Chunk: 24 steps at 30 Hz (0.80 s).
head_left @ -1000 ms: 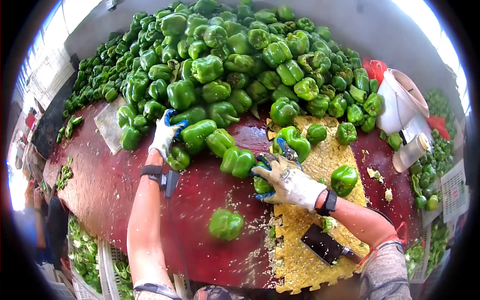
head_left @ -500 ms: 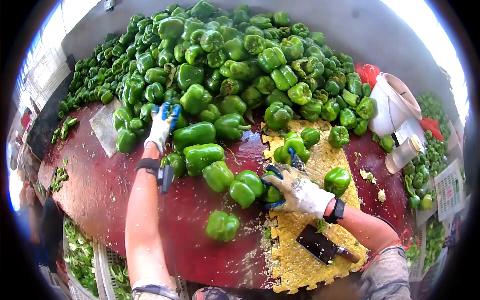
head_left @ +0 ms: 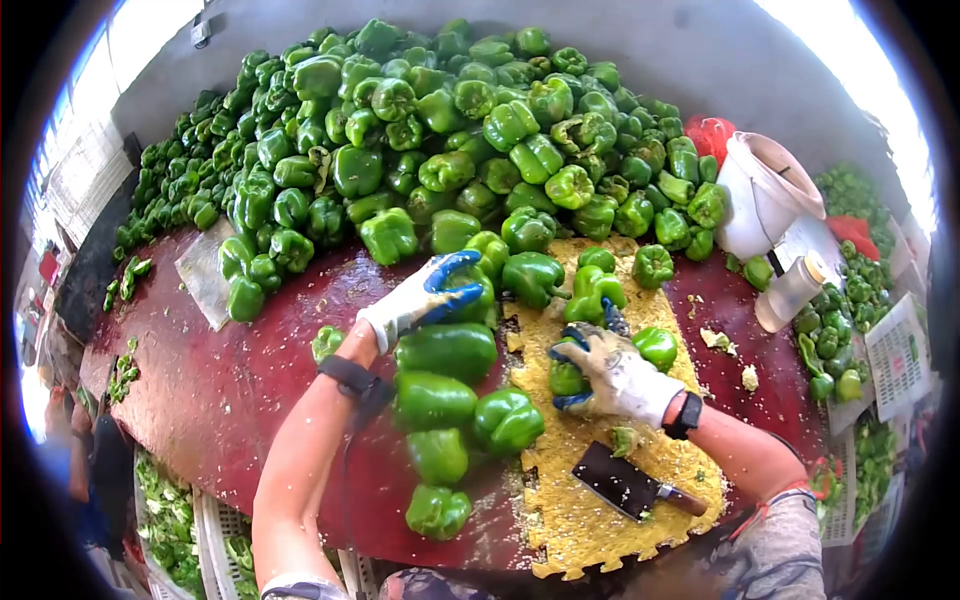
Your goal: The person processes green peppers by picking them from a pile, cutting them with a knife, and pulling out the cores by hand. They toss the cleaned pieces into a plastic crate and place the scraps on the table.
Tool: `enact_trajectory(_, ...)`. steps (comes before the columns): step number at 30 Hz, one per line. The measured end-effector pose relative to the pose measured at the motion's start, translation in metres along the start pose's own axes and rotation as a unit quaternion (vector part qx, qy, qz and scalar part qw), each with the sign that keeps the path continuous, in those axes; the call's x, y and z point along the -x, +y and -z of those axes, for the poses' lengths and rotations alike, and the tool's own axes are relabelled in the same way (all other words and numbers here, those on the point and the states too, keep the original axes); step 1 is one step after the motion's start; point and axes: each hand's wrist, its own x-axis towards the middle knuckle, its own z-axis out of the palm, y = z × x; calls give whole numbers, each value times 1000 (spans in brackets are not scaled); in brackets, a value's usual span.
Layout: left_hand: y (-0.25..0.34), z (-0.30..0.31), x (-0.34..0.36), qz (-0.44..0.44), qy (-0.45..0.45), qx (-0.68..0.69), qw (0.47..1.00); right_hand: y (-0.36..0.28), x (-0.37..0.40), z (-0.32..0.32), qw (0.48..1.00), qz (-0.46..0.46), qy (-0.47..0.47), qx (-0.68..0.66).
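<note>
My left hand (head_left: pixel 432 292), in a white glove with blue fingertips, lies with its fingers apart against a green bell pepper (head_left: pixel 470 300) beside the pile. Below it, several large bell peppers (head_left: pixel 436 400) stretch toward me over the dark red tabletop (head_left: pixel 290 400). On the yellow foam mat (head_left: pixel 560 480), my gloved right hand (head_left: pixel 615 372) curls around a bell pepper (head_left: pixel 568 379), partly hiding it. Another pepper (head_left: pixel 595 292) touches its fingertips, and one more (head_left: pixel 656 347) sits just behind the hand. A cleaver (head_left: pixel 618 482) with a wooden handle rests nearer me.
A big heap of bell peppers (head_left: pixel 450 120) fills the back. At the right stand a white bucket (head_left: pixel 745 195) and a clear bottle (head_left: pixel 792 295). A crate (head_left: pixel 897 355) and more peppers lie beyond. Another person's arm (head_left: pixel 80 440) shows at the far left.
My left hand has swept right and toward me from the pile, shifting several peppers right toward the mat. The right hand stays around its pepper on the mat. The view has shifted slightly.
</note>
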Motion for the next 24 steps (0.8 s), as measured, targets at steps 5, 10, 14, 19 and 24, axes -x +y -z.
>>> enact_trajectory(5,-19,40,-35,13,363,-81,928,28,14,7,999,11,-37,-19)
enact_trajectory(10,-111,117,-53,186,382,-347,836,30,13,3,999,9,-35,-38)
enact_trajectory(14,-89,89,-73,152,279,2,948,39,14,-9,998,35,11,-43)
enact_trajectory(19,-40,21,-107,-22,4,-50,998,40,17,-12,996,24,26,-81)
enact_trajectory(24,0,-1,-103,21,-78,-157,984,38,28,-3,998,15,8,-57)
